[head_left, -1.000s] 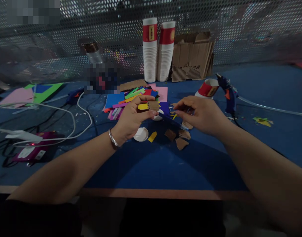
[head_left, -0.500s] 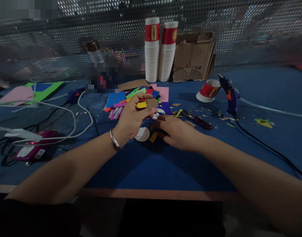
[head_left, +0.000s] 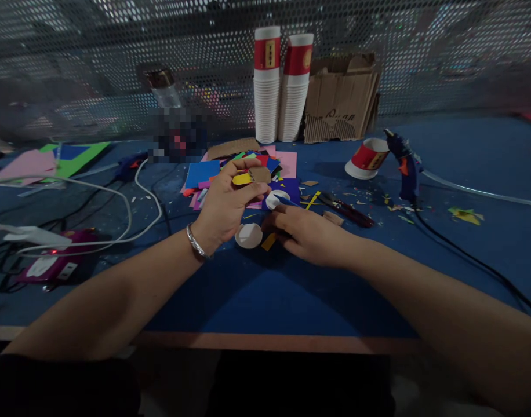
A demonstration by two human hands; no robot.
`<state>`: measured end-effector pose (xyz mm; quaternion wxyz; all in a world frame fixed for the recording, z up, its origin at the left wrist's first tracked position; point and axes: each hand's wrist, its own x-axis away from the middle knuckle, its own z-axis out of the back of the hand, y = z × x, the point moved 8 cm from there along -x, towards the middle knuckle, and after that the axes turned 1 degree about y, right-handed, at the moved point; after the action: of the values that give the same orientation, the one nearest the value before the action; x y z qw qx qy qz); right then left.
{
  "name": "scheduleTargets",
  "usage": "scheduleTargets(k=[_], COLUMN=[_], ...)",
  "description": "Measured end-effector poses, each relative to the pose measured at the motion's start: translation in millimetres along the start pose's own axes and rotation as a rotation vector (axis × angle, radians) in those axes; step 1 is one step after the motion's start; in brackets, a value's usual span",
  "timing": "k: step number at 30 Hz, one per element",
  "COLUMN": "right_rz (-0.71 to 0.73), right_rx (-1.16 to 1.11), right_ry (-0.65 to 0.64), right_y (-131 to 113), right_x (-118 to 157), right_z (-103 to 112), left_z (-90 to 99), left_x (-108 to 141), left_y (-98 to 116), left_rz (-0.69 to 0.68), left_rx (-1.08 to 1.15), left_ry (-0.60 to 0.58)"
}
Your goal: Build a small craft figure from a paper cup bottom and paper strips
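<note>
My left hand [head_left: 224, 205] is raised over the table, thumb and fingers pinched on a small brown cardboard piece [head_left: 260, 174] with a yellow strip [head_left: 242, 179] beside it. Low at the tabletop, my right hand [head_left: 306, 231] has its fingers curled together; their tips are in shadow. Just behind its knuckles shows a pointed blue piece [head_left: 288, 200], lying across a white round piece [head_left: 274, 201]; whether the hand holds it is unclear. Between my hands rests a white shallow paper cup bottom [head_left: 248, 236]. An orange-yellow scrap [head_left: 269, 241] is beside the right fingertips.
Coloured paper [head_left: 203, 174] is piled behind my hands. Dark red-handled pliers [head_left: 350, 212], a tipped paper cup [head_left: 366, 158] and a glue gun [head_left: 407, 171] stand to the right. Cup stacks [head_left: 266, 110] and a cardboard box [head_left: 340, 104] are behind. A purple power strip [head_left: 59, 258] with cables is at left.
My left hand has shifted slightly left and down with the cardboard piece. The white round piece and the pointed blue piece now show more clearly behind my right hand.
</note>
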<state>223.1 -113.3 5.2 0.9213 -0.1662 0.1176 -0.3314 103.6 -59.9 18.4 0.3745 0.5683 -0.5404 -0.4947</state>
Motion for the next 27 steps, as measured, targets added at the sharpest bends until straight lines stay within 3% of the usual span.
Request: scheduleTargets(k=[14,27], right_rz=[0.077,-0.095], right_rx=[0.056,0.033], right_ry=[-0.033,-0.148], right_y=[-12.1,-8.3], right_x=[9.5,4.3], right_z=[-2.1,-5.4], left_z=[0.7,0.6], left_x=[-0.4,-0.5], left_y=[-0.5,0.7], left_rz=[-0.002,-0.004], left_rx=[-0.002,-0.006], left_ry=[-0.004,0.014])
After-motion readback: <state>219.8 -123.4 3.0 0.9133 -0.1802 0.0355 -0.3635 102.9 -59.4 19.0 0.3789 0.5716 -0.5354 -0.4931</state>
